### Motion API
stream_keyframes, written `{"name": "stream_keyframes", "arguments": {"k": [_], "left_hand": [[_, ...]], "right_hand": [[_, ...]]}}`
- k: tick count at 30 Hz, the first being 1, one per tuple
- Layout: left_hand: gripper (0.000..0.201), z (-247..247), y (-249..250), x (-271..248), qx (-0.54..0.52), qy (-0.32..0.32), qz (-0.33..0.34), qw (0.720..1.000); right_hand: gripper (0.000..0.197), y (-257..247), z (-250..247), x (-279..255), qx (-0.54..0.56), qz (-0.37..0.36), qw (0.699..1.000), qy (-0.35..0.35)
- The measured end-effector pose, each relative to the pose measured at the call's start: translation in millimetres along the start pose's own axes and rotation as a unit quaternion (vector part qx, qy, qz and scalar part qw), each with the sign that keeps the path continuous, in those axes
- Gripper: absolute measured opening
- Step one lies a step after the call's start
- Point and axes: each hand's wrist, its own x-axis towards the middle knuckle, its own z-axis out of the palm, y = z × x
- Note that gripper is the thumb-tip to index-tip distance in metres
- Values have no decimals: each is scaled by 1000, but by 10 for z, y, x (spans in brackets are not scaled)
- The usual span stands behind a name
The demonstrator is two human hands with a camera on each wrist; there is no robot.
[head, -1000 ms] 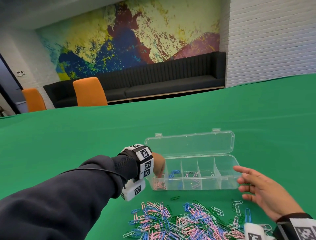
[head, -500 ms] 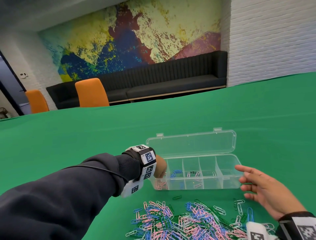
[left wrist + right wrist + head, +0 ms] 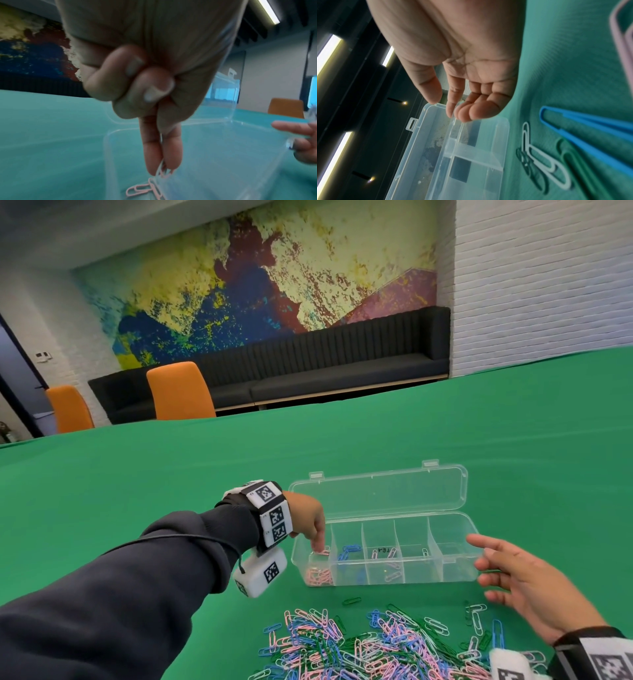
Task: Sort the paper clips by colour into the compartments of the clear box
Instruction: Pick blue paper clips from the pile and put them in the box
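Observation:
The clear box (image 3: 383, 581) lies open on the green table, its lid (image 3: 376, 491) folded back. My left hand (image 3: 317, 537) reaches down into the leftmost compartment. Thumb and forefinger pinch a pink paper clip (image 3: 165, 173) just above the pink clips (image 3: 318, 575) lying there. Blue clips (image 3: 349, 551) fill the second compartment, and a few pale clips lie in the middle ones. My right hand (image 3: 513, 573) is open, fingers straight, at the box's right end; whether it touches I cannot tell. The mixed pile of clips (image 3: 359, 648) lies in front of the box.
A single green clip (image 3: 351, 601) lies between box and pile. A blue clip (image 3: 590, 135), a white clip (image 3: 547, 162) and a green clip (image 3: 573, 169) lie under my right wrist. Orange chairs (image 3: 180, 392) and a black sofa stand beyond the table's far edge.
My left hand has stayed at the box's left end, its fingers dipping a little deeper into the compartment. The right hand has barely moved.

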Motion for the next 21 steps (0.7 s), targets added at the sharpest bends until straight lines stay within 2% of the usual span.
{"name": "stream_keyframes", "arguments": {"k": [6, 12, 18, 21], "left_hand": [[9, 52, -195, -24, -104, 18, 19, 994], [22, 254, -299, 2, -138, 79, 8, 987], [19, 313, -314, 5, -106, 168, 5, 980], [18, 306, -324, 31, -64, 180, 9, 982]], "right_hand": [[25, 0, 0, 1, 1, 0, 1000, 1], [25, 5, 0, -3, -1, -2, 1000, 6], [26, 0, -2, -13, -2, 1, 1000, 10], [26, 3, -11, -6, -2, 2, 1000, 10]]}}
